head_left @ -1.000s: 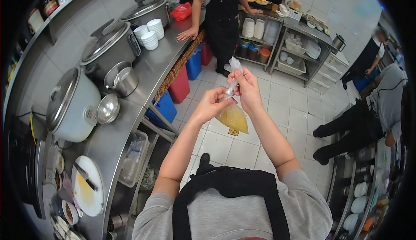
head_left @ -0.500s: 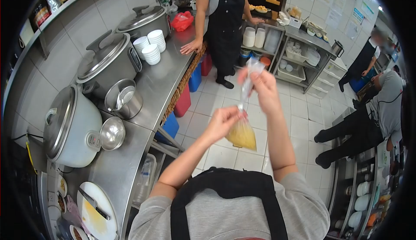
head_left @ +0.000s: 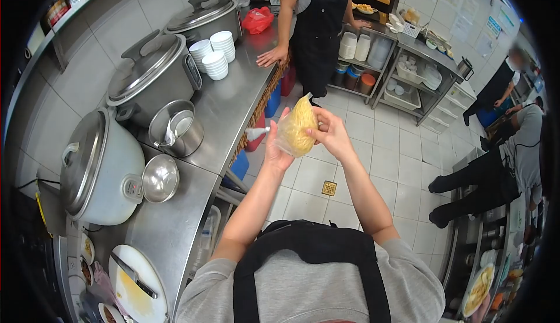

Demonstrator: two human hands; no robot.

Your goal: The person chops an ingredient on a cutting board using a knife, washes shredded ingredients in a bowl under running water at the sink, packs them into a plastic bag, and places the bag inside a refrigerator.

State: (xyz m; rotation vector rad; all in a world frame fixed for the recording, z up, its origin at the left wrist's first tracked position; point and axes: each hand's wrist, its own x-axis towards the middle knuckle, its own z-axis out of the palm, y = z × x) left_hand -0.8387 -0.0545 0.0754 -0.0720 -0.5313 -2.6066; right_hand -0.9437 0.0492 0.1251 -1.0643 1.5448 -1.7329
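A clear plastic bag (head_left: 301,127) with yellow food inside is held up over the floor between my two hands. My left hand (head_left: 279,148) cups the bag from its left side, and the twisted end of the bag pokes out past that hand to the left. On the other side, my right hand (head_left: 330,132) has its thumb and fingers closed against the bag. What exactly the yellow food is, I cannot make out.
Along the left, a steel counter (head_left: 181,190) carries cookers (head_left: 102,171), a steel pot (head_left: 195,139), a bowl (head_left: 160,178), stacked white cups (head_left: 216,65), and a white board (head_left: 137,294) with a knife (head_left: 133,274). A co-worker (head_left: 319,31) stands ahead; others (head_left: 496,154) are at right.
The bag has turned from hanging below its twisted neck to lying sideways between my hands. My right hand has let go of the neck and come down onto the filled part.
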